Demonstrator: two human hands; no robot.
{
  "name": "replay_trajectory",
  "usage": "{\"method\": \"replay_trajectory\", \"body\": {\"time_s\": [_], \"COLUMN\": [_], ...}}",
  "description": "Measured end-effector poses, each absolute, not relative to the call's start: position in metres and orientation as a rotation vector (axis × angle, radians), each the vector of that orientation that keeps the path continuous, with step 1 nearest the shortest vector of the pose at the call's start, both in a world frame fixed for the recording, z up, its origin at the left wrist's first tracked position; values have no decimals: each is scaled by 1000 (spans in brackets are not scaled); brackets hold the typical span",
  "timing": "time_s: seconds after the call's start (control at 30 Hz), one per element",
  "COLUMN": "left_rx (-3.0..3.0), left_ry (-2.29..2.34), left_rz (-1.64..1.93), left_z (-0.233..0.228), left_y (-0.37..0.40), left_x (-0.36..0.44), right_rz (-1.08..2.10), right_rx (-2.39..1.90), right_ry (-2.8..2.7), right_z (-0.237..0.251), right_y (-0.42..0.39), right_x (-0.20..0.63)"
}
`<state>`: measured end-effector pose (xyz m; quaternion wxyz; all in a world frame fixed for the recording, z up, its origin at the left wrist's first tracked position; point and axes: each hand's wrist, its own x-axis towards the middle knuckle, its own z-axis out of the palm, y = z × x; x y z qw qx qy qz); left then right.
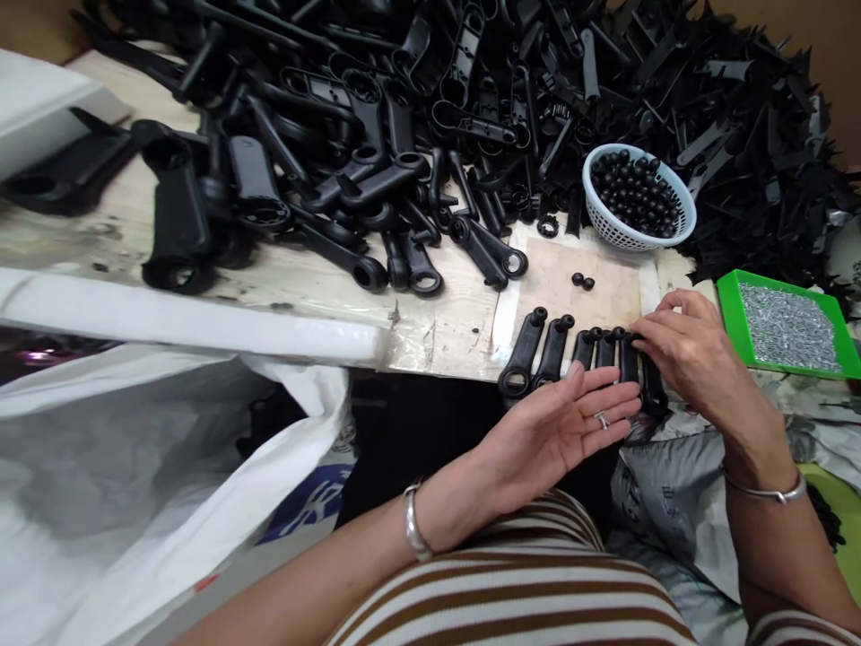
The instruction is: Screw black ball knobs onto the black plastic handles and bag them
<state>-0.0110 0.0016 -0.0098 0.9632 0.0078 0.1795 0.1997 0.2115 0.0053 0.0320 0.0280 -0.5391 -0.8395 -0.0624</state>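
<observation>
A row of several black plastic crank-like arms (552, 352) lies along the table's front edge, their ringed ends toward me. My left hand (565, 422) is palm up just in front of the row, fingers stretched out, nothing in it. At the right part of the row my right hand (696, 359) has thumb and fingers pinched at the narrow top end of one arm. Whatever sits between those fingertips is hidden. Two small black balls (582, 282) lie on the board (552, 283) behind the row.
A pale blue basket (639, 240) holds black balls. To its right stands a green tray (733, 314) of small metal pins or screws. Black plastic parts (377, 108) pile up across the back. A white sack (168, 467) hangs open at the left, below a white padded edge (188, 314).
</observation>
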Motion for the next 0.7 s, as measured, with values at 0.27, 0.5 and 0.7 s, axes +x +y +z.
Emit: {"method": "replay_trajectory", "body": {"time_s": [0.27,0.5,0.7], "left_rx": [-40,-42,-23], "left_ry": [335,297,290], "left_rz": [479,503,516], "left_z": [-8,-8,-9], "left_y": [5,4,4], "left_x": [-12,-10,-11], "right_rz": [-242,185,180], "right_rx": [-1566,-1451,-1446], "right_ry": [-2304,-2271,-2335], "right_z": [37,41,43], "right_y": [-23,-52,-51], "right_x": [208,166,153]}}
